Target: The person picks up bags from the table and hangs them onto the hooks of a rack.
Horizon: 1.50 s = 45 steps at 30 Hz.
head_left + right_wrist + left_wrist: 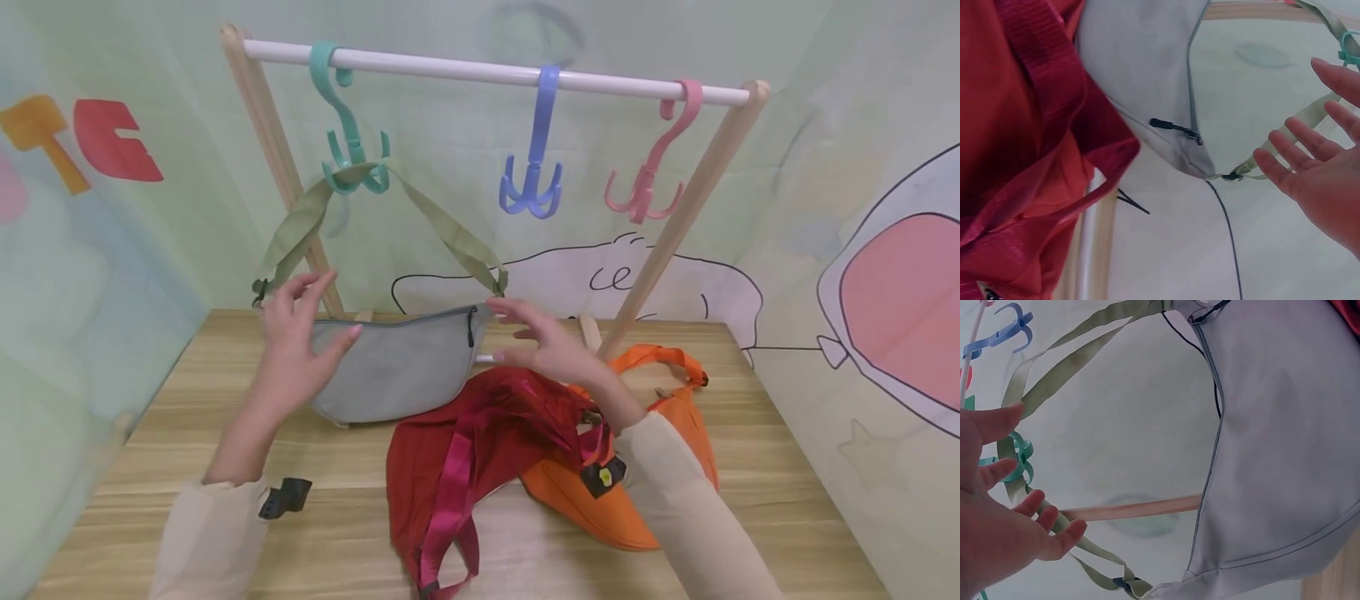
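Observation:
A grey waist bag (397, 367) hangs by its green strap (450, 233) from the teal hook (348, 150) at the rail's left. My left hand (296, 333) is spread at the bag's left end, near the strap. At the bag's right end, my right hand (547, 342) has its fingers extended beside the zip. Both wrist views show the palms facing the strap with nothing gripped; whether any fingertip touches it I cannot tell. Below the right hand lies a red bag (495, 425), partly over an orange bag (600, 508).
The white rail (450, 65) rests on wooden side legs (675, 217). A blue hook (532, 158) hangs mid-rail and a pink hook (651, 167) towards the right. The rack stands at the back of the wooden table (150, 500), with a printed cloth behind.

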{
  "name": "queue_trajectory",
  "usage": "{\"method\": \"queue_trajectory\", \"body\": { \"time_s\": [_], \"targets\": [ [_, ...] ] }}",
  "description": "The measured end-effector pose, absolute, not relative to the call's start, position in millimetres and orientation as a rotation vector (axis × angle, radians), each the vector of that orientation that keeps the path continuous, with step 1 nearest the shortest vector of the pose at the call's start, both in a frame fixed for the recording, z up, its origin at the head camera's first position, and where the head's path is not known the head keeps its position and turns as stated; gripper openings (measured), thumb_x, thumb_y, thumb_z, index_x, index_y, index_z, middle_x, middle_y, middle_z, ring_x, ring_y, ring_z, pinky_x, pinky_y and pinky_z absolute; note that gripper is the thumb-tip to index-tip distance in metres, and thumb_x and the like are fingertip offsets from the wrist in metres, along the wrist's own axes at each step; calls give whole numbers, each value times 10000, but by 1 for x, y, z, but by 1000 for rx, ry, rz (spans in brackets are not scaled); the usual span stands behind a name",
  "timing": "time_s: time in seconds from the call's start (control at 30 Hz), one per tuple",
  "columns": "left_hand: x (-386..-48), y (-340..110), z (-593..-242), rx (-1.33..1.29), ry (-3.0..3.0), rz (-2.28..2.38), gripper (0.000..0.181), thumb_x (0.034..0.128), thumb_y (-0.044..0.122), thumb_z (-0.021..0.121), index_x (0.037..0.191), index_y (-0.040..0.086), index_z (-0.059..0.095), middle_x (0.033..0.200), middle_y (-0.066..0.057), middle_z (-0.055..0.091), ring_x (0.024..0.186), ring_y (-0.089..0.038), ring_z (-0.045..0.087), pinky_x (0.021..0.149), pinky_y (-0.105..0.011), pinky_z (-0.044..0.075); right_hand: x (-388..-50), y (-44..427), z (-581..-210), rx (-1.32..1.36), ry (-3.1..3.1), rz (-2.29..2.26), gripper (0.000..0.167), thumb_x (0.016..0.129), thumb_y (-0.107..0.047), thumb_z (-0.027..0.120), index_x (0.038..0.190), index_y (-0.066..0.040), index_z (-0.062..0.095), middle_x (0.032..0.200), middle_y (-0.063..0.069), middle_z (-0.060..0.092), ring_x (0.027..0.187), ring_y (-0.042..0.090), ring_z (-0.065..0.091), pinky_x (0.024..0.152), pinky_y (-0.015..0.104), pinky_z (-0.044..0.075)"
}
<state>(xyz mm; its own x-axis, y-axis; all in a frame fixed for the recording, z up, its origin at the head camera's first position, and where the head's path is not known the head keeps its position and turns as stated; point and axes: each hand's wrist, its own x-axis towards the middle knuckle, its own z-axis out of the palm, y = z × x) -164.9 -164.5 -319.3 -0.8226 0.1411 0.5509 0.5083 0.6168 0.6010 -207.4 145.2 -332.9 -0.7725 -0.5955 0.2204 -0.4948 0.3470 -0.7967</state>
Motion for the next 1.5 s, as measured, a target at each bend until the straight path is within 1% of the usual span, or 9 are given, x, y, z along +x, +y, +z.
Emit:
{"method": "queue_trajectory", "body": {
  "time_s": [0.23, 0.43, 0.6, 0.7, 0.8, 1.0, 1.1, 1.27, 1.5],
  "targets": [
    [-165, -161, -328, -501, -2452, -1118, 653, 826, 52, 647, 1391, 23, 321, 1352, -249, 208, 1207, -420, 151, 863, -609, 257, -207, 146, -345, -992, 2452, -1434, 643, 809, -35, 669, 1375, -67, 365, 1366, 96, 405, 1203, 263, 405, 959, 459, 361],
    [-165, -156, -334, -522, -2477, -1134, 639, 837, 65, 640, 1389, 24, 321, 1357, -247, 211, 1228, -425, 154, 880, -605, 244, -206, 144, -349, -963, 2452, -1440, 656, 803, -6, 670, 1378, -41, 356, 1363, 130, 408, 1201, 284, 407, 961, 468, 358],
    [-165, -153, -339, -544, -2522, -1143, 641, 846, 84, 636, 1396, 30, 310, 1361, -244, 202, 1248, -420, 130, 900, -601, 238, -194, 141, -337, -942, 2447, -1446, 637, 800, 45, 645, 1361, 35, 344, 1366, 189, 391, 1199, 336, 403, 967, 462, 350],
    [-166, -151, -344, -551, -2567, -1133, 647, 848, 110, 643, 1395, 35, 308, 1367, -243, 206, 1263, -423, 123, 908, -616, 239, -186, 139, -329, -928, 2453, -1433, 621, 800, 54, 638, 1349, 57, 348, 1357, 202, 397, 1194, 337, 409, 964, 448, 359],
    [-168, -149, -349, -566, -2596, -1121, 649, 841, 125, 654, 1387, 29, 317, 1358, -241, 230, 1254, -432, 150, 916, -612, 239, -184, 139, -329, -929, 2463, -1416, 614, 801, 55, 638, 1344, 62, 352, 1350, 212, 402, 1188, 345, 413, 956, 469, 362],
    [-167, -144, -358, -639, -2634, -1113, 655, 836, 136, 665, 1388, 36, 325, 1341, -246, 266, 1244, -441, 183, 934, -593, 245, -187, 143, -340, -913, 2458, -1400, 627, 797, 45, 650, 1352, 31, 359, 1315, 218, 432, 1186, 356, 414, 942, 505, 365],
    [-167, -141, -362, -675, -2646, -1131, 665, 835, 136, 668, 1393, 37, 321, 1347, -248, 266, 1252, -451, 171, 941, -597, 233, -193, 146, -354, -913, 2442, -1413, 658, 793, 37, 659, 1371, 1, 347, 1305, 212, 442, 1203, 358, 403, 936, 486, 381],
    [-166, -137, -368, -684, -2688, -1154, 685, 832, 163, 673, 1404, 51, 312, 1345, -234, 272, 1227, -438, 211, 919, -595, 266, -199, 152, -369, -882, 2419, -1423, 678, 795, -15, 683, 1386, -63, 354, 1341, 151, 431, 1229, 329, 383, 947, 481, 373],
    [-165, -128, -381, -716, -2723, -1139, 687, 823, 174, 684, 1390, 25, 324, 1322, -232, 305, 1208, -428, 254, 912, -589, 299, -194, 154, -375, -841, 2434, -1387, 645, 800, -58, 690, 1367, -61, 384, 1356, 106, 422, 1222, 302, 387, 977, 498, 329]
  ]
}}
